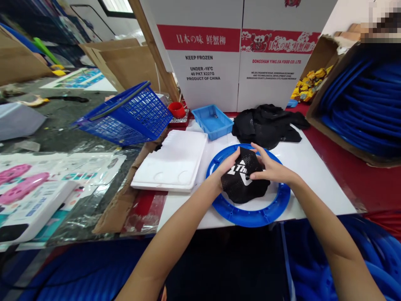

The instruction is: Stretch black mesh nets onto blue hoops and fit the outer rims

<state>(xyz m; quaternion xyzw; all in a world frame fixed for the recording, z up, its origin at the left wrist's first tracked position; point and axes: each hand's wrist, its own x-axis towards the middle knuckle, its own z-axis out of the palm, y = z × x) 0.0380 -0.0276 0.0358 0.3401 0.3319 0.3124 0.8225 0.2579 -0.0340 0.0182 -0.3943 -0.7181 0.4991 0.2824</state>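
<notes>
Both hands are on one black mesh piece (242, 180) with white print, sitting over the blue ring (250, 215) on the white board (313, 175). Left hand (226, 166) pinches its left edge, right hand (270, 167) grips the right. Looks like the mesh isn't stretched onto the ring yet. More mesh (266, 125) waits behind.
</notes>
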